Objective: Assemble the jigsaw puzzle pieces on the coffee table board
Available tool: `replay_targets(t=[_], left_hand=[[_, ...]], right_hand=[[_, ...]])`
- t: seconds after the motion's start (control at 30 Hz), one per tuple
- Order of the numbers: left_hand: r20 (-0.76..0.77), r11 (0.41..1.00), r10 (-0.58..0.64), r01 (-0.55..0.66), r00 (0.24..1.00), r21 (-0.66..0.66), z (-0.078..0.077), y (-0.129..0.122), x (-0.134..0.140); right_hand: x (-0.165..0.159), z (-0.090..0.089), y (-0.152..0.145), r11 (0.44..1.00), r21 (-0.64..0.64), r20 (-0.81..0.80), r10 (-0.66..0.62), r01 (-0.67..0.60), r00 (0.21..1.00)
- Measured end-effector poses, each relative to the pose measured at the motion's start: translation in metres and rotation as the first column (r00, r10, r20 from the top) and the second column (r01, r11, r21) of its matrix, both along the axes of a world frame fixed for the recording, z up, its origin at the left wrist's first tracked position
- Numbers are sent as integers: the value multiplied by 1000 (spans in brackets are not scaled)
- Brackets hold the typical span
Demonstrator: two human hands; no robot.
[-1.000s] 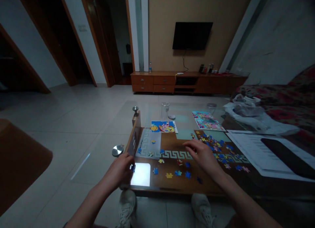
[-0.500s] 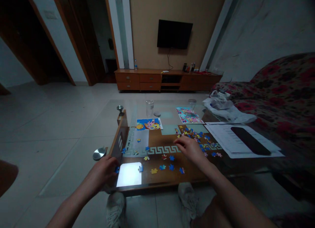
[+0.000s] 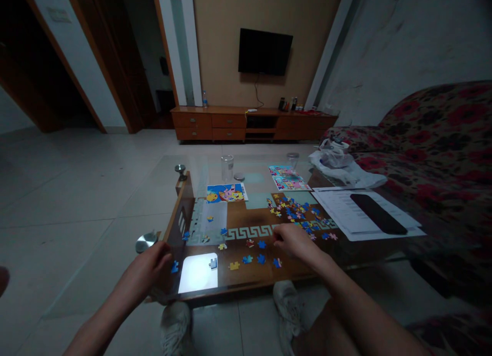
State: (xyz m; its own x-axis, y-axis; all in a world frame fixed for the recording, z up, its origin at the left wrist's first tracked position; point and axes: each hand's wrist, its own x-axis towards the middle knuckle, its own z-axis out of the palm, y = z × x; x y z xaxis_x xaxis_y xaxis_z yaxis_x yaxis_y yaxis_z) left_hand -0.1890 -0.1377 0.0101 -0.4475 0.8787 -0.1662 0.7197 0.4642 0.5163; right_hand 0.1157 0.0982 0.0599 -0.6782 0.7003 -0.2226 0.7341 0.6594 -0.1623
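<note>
Beside the left edge of the glass table (image 3: 238,274), my left hand (image 3: 154,261) is closed, fingers curled in. A blue jigsaw piece (image 3: 175,267) lies on the glass just right of it. My right hand (image 3: 294,240) is closed in a pinch over the table's middle. Whatever either hand may hold is hidden. A heap of jigsaw pieces (image 3: 292,211) lies beyond my right hand. Between my hands are scattered loose ones, among them a yellow piece (image 3: 234,265) and a blue piece (image 3: 261,259). A cartoon picture card (image 3: 226,193) lies farther back.
Two more cartoon sheets (image 3: 290,182) lie at the back, near a clear glass jar (image 3: 227,167) and a round lid (image 3: 239,176). On the right are paper sheets (image 3: 346,228), a black phone-shaped object (image 3: 378,214) and a plastic bag (image 3: 346,169). A flowered sofa (image 3: 434,135) stands beyond.
The view has shifted slightly right. My left hand has lifted a little off the blue piece at the left edge, which shows more fully. My right hand has drawn slightly back from the heap.
</note>
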Motion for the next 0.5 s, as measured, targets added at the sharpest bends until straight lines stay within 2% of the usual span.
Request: replay_targets(t=[0.33,0.5], left_hand=[[-70,997,16,-21,997,-73,2,0,-1],[-78,999,12,-15,997,-34,2,0,-1]], right_hand=[[0,4,-5,1000,-10,64,-10,11,998],[1,-3,-1,1000,-6,48,-2,3,999]])
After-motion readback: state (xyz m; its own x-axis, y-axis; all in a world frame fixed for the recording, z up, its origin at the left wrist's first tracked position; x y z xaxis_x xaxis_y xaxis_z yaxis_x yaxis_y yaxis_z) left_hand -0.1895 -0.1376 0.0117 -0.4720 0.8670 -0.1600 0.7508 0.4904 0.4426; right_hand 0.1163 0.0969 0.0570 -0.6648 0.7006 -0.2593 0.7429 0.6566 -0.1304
